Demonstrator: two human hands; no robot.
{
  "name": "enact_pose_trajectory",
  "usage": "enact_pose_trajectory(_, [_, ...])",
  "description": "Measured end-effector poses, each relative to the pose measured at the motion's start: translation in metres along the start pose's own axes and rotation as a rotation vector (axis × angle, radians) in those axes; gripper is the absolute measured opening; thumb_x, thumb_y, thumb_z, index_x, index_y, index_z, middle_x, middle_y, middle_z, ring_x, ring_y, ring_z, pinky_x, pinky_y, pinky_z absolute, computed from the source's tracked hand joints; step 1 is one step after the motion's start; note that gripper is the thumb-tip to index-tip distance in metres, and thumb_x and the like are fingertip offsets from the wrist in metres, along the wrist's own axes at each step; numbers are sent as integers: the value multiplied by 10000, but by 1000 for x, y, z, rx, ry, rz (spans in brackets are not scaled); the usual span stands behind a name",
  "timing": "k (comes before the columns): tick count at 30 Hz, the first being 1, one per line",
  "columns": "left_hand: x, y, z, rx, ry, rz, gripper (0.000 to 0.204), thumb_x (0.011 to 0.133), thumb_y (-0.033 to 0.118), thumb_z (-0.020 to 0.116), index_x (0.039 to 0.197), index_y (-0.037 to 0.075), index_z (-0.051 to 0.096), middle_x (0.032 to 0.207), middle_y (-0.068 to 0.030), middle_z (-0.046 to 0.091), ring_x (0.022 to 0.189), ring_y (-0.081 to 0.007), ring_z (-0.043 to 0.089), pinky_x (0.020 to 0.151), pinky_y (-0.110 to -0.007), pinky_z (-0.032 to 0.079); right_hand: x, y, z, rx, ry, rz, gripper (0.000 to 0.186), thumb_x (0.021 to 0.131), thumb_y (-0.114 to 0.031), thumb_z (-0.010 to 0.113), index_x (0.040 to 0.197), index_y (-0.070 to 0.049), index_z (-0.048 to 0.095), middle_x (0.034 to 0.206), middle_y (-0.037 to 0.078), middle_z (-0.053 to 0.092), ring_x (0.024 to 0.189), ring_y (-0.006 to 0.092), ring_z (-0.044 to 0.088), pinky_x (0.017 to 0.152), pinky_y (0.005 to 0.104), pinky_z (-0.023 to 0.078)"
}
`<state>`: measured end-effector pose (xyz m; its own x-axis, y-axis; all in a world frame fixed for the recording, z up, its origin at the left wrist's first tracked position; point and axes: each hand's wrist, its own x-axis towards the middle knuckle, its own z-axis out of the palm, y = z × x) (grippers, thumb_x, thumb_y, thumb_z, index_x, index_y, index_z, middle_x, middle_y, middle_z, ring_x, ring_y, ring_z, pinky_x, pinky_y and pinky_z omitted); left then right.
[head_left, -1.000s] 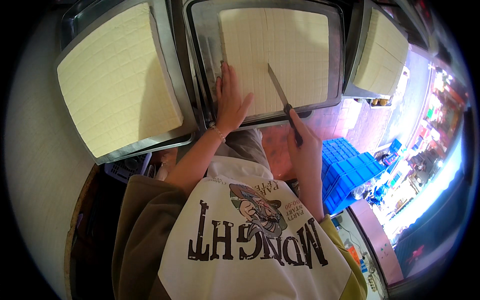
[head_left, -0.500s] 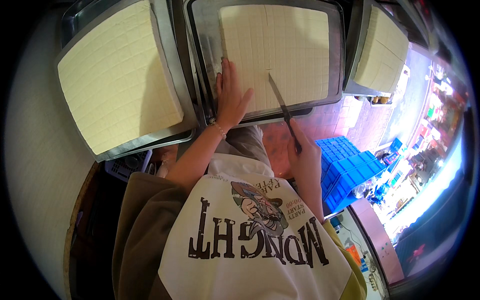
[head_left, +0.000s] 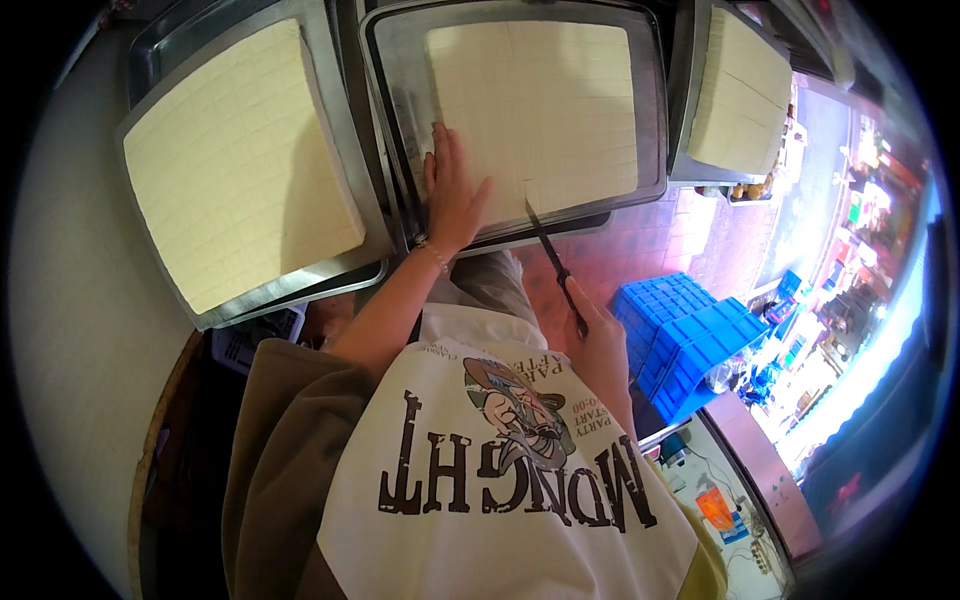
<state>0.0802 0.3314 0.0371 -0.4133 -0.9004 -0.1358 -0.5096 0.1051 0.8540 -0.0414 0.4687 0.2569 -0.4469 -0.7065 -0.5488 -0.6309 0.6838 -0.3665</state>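
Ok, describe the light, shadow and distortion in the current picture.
Head view: shadow falls on the right side of the leftmost cream-coloured rectangular slab; head view: white glare washes out part of the far right; head view: the edges of the grey metal middle tray bow, and the picture's corners are black.

Left hand point(head_left: 457, 205): between 11 and 12 o'clock from the centre of view, held flat with its back facing up
Left fingers point(head_left: 443, 150): extended, close together, tips pointing to 12 o'clock
Left thumb point(head_left: 484, 189): spread away from the fingers, pointing to 1 o'clock
Left wrist point(head_left: 434, 250): bent slightly, the hand turned a little counterclockwise of the forearm
Left forearm point(head_left: 380, 318): bare, slanting from 8 o'clock up toward 1 o'clock
Right hand point(head_left: 601, 340): between 3 and 4 o'clock, lower than the left
Right fingers point(head_left: 584, 298): curled into a grip, knuckles toward 11 o'clock
Right forearm point(head_left: 616, 395): bare, at 4 o'clock, its elbow hidden
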Motion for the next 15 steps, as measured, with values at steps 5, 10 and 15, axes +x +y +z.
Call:
enact_pose_trajectory(5, [0,0,-2,-5,12,12,840,925,328,535,1515,-37,60,1580,-265,53,1484,-345,57,1163,-497,73,-19,1,-2,-75,-43,49,375,898,-130,615,1270,-87,605,800,221,619,662,363,618,610,439,488])
enact_pose_trajectory(10, [2,4,-4,14,-19,1,831,935,338,516,1508,-55,61,1579,-267,48,1482,-355,56,1164,-493,72,-34,-1,-14,-105,-115,152,364,865,-110,634,1229,-87,637,800,247,637,687,362,640,628,417,503])
enact_pose_trajectory(15, [2,1,1,2,8,10,824,934,335,512,1509,-54,67,1577,-270,67,1483,-353,55,1163,-496,74,-47,-17,-63,68,-15,214,391,833,-43,612,1222,-63,647,750,202,642,609,243,609,606,349,484])
